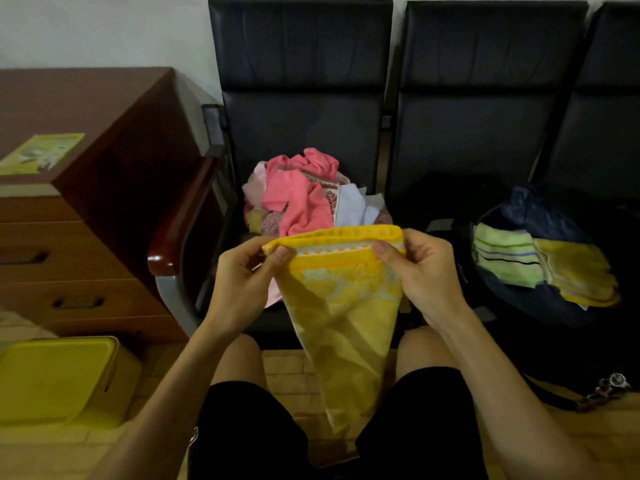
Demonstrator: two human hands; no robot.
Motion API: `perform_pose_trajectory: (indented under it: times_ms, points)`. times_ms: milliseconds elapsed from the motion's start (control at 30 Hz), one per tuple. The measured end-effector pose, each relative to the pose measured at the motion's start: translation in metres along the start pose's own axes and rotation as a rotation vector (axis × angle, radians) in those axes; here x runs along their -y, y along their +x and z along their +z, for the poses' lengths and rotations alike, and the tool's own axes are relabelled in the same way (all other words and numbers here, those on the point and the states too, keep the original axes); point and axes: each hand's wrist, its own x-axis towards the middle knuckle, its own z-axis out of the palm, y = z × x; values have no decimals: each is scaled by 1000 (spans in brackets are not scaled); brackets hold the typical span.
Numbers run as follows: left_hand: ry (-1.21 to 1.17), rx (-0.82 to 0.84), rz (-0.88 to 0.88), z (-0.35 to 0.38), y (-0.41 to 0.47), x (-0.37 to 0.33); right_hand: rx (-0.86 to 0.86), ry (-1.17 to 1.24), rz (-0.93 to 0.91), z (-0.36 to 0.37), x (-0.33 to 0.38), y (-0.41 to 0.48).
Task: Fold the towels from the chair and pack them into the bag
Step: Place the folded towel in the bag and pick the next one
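Note:
A yellow towel (pixel 341 306) hangs in front of me between my knees, narrowing to a point at the bottom. My left hand (pixel 244 282) pinches its top edge at the left corner. My right hand (pixel 420 271) pinches the same edge at the right corner. Behind it, a heap of unfolded towels (pixel 298 195), mostly pink with white and patterned pieces, lies on the seat of the black chair (pixel 301 98). On the seat to the right stands an open dark bag (pixel 526 306). Inside it lie a folded green striped towel (pixel 505 261) and a folded yellow towel (pixel 578 275).
A brown wooden desk with drawers (pixel 76 202) stands at the left, a green booklet (pixel 41 152) on top. A yellow lidded bin (pixel 55 379) sits on the floor at lower left. A bag strap with metal clips (pixel 606 389) lies at lower right.

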Motion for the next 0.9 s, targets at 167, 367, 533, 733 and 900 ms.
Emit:
perform_pose_trajectory:
  times_ms: [167,367,533,733,900]
  points:
    - [17,72,-12,5,2,-4,-42,27,45,-10,-1,-4]
    - [90,123,25,8,8,-10,-80,60,67,-19,5,-6]
    - [34,109,44,14,4,-22,-96,122,66,-19,7,-10]
    - [-14,38,109,34,8,-36,-85,286,156,-26,11,-13]
    - [-104,-4,70,52,19,-44,76,286,419,-18,-24,-40]
